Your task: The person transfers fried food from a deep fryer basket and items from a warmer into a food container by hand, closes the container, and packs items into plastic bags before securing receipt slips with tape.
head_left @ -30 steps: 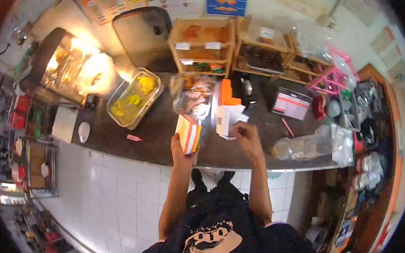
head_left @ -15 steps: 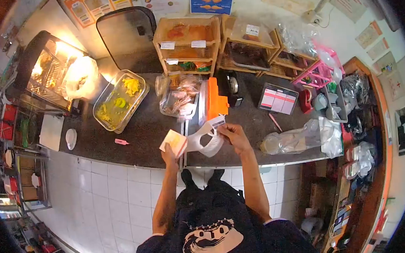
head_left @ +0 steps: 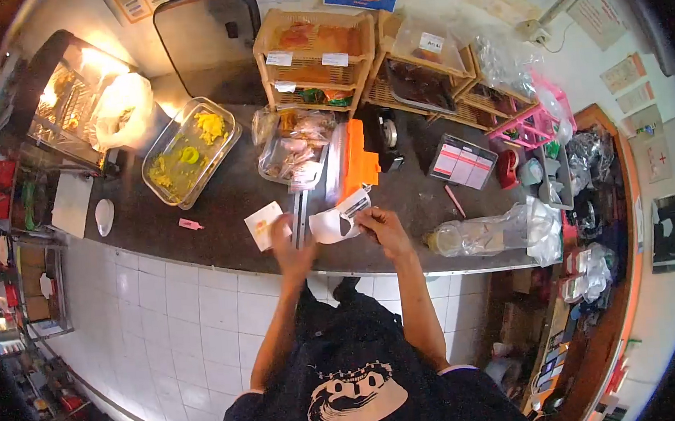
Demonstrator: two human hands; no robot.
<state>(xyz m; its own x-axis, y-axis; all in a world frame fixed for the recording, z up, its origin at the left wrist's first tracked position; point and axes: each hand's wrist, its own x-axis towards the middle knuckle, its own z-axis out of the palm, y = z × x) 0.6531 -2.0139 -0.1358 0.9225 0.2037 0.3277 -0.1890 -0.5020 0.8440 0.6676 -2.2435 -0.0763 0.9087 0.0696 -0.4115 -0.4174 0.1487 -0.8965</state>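
At the centre of the frame, your curled label strip (head_left: 324, 227) looks like smooth paper and the carton (head_left: 262, 223) like card, though blur leaves its finish uncertain. Your counter (head_left: 218, 241) looks matt, your shirt (head_left: 456, 402) cloth; lower left, your floor tiles (head_left: 184, 315) shine.

You have open counter (head_left: 235, 194) between the glass dish (head_left: 160, 193) and the meat tray (head_left: 298, 147), though that gap narrows toward the back and the small box (head_left: 262, 225) sits at its front, beside your left hand (head_left: 292, 249). To the right of your right hand (head_left: 386, 232), you could pass between the orange tool (head_left: 358, 162) and the tablet (head_left: 463, 161), but a black device (head_left: 389, 136) blocks the back and the plastic bag (head_left: 484, 234) the front right.
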